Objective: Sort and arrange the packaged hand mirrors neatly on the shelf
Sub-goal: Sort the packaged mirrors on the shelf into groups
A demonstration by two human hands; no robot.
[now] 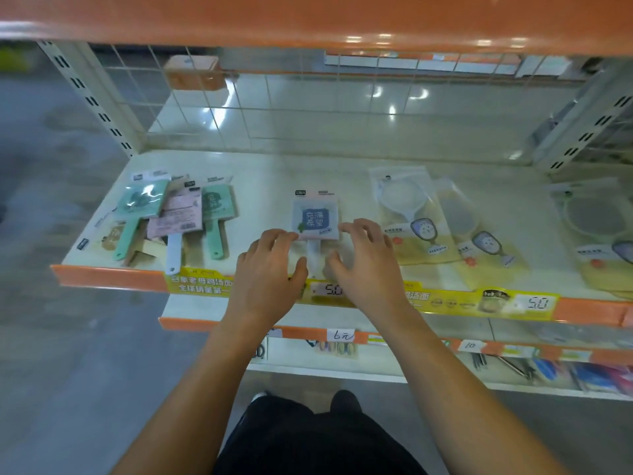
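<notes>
Across the middle of the frame runs the shelf; at its left lies a jumbled heap of square mirrors, at right the round mirrors overlap; centre front sits one blue-labelled mirror; left hand and right hand flank it, fingers curled and spread, tips touching its lower corners; best to square it gently, handle toward the shelf's front edge.

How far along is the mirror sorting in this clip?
Early to midway. Done: round mirrors in yellow packs lie roughly side by side at right. In hand: left hand and right hand touch the blue-labelled square mirror mid-shelf. Left: the jumbled pile of square mirrors at left.
</notes>
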